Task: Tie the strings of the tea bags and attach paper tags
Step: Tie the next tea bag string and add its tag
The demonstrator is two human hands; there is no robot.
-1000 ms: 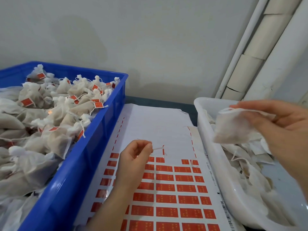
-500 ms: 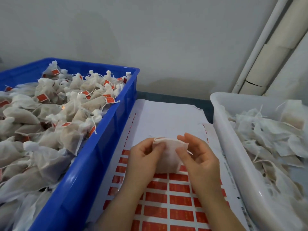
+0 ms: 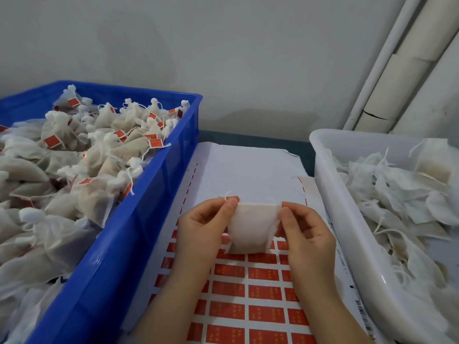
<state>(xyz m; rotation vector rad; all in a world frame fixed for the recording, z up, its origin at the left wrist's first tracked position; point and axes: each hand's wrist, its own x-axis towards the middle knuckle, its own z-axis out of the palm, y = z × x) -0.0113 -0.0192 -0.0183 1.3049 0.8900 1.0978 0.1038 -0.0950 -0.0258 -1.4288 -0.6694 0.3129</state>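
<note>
The tea bag is held up in the middle of the scene, just above the sheet of red tags. It sits between the blue crate on the left and the white tub on the right.

It looks very light and soft. The thin, limp mesh sags below its top edge, so it would likely crumple or tear if tugged hard. It is best taken by the two upper corners, where the drawstring seems to run, and that is where it is held.

The left hand pinches the upper left corner between thumb and forefinger, its fingers closed tight on the cloth. A short loop of string sticks up just beyond them. The right hand pinches the upper right corner the same way. The remaining fingers of both hands curl loosely under, and the top edge is stretched flat between the two pinches.

Tied, tagged bags fill the crate; untied bags lie in the tub.
</note>
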